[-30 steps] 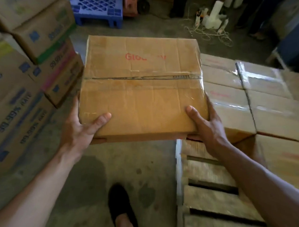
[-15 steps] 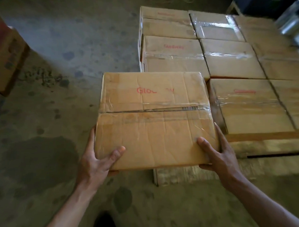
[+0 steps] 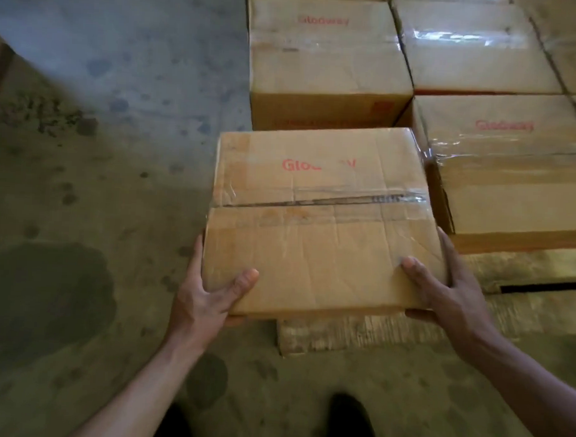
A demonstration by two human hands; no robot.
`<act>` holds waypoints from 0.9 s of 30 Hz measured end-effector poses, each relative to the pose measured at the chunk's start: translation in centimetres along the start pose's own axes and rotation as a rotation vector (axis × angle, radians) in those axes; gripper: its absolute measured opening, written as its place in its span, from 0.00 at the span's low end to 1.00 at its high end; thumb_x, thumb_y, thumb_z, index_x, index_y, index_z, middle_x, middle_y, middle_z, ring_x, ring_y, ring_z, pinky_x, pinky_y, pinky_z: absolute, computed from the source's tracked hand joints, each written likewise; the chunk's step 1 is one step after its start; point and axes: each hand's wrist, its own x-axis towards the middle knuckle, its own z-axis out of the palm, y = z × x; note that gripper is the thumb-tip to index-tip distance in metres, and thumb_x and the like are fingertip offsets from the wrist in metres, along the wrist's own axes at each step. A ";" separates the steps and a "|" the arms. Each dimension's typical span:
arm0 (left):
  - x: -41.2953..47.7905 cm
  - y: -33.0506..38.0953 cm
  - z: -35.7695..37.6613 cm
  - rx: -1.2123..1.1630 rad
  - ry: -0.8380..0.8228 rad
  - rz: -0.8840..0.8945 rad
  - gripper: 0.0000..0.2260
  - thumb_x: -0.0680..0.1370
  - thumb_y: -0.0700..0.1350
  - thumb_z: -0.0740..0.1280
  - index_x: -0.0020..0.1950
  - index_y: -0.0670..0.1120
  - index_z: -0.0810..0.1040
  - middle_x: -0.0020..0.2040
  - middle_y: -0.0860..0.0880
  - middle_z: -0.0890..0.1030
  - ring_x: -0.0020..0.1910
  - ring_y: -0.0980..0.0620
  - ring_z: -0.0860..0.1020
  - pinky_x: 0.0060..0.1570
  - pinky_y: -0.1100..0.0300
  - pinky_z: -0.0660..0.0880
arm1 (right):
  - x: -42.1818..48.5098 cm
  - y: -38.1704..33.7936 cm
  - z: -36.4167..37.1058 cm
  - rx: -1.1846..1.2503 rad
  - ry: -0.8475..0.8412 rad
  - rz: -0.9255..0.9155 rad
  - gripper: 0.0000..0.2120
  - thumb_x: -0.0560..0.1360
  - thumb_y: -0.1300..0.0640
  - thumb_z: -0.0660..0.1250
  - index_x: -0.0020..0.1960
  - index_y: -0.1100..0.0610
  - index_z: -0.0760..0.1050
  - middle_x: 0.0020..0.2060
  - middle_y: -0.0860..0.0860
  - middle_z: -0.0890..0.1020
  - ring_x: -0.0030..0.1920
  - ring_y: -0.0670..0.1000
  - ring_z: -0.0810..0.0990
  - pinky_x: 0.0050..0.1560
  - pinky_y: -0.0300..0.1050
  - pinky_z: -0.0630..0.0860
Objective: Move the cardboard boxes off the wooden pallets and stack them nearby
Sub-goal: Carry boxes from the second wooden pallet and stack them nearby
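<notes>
Two bare hands grip one cardboard box (image 3: 316, 219) at its near corners, holding it above the bare near corner of the wooden pallet (image 3: 374, 334). The left hand (image 3: 204, 300) clasps the near left corner, thumb on top and fingers underneath; the right hand (image 3: 448, 291) clasps the near right corner the same way. This carried box is plain brown, creased and scuffed, its top flaps sealed by clear tape along the centre seam. Red print on top reads "Gloo", the remaining letters worn away. Just beyond and to the right, more taped cardboard boxes (image 3: 326, 64) sit packed together on the pallet, two showing blurred red lettering. Stained concrete floor (image 3: 100, 177) lies to the left.
</notes>
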 end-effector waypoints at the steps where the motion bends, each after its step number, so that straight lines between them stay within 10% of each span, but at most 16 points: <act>1: 0.8 -0.3 1.1 -0.004 0.008 0.005 0.34 0.73 0.46 0.75 0.75 0.59 0.64 0.61 0.58 0.77 0.51 0.66 0.77 0.38 0.76 0.75 | 1.2 0.4 -0.5 -0.010 -0.010 -0.003 0.39 0.71 0.44 0.72 0.78 0.33 0.58 0.67 0.47 0.71 0.56 0.54 0.80 0.37 0.52 0.84; 10: 4.5 -1.3 5.9 -0.077 0.107 0.022 0.37 0.73 0.50 0.74 0.79 0.58 0.60 0.68 0.52 0.72 0.54 0.59 0.74 0.31 0.68 0.78 | 8.1 1.2 -2.6 -0.164 -0.027 -0.119 0.54 0.59 0.33 0.81 0.77 0.35 0.56 0.72 0.45 0.68 0.67 0.54 0.75 0.60 0.63 0.79; 14: 4.6 -1.5 5.8 -0.102 0.110 -0.012 0.36 0.73 0.50 0.75 0.77 0.62 0.61 0.68 0.53 0.73 0.60 0.54 0.76 0.34 0.57 0.82 | 8.1 1.0 -3.0 -0.339 -0.083 -0.162 0.62 0.58 0.40 0.82 0.82 0.42 0.47 0.77 0.44 0.60 0.73 0.45 0.64 0.71 0.46 0.65; 21: 4.7 -1.7 5.7 -0.112 0.105 -0.057 0.35 0.73 0.51 0.75 0.75 0.66 0.63 0.68 0.54 0.73 0.63 0.46 0.76 0.39 0.42 0.83 | 7.3 0.4 -3.4 -0.491 -0.148 -0.168 0.72 0.52 0.35 0.83 0.82 0.42 0.39 0.79 0.42 0.54 0.73 0.40 0.54 0.75 0.47 0.56; 27: 4.5 -0.4 7.0 -0.076 0.101 0.006 0.39 0.69 0.58 0.79 0.76 0.62 0.64 0.68 0.53 0.75 0.62 0.50 0.77 0.38 0.55 0.83 | 5.3 1.5 -3.3 -0.834 0.010 -0.208 0.50 0.63 0.29 0.67 0.80 0.34 0.50 0.57 0.58 0.75 0.52 0.55 0.71 0.51 0.50 0.73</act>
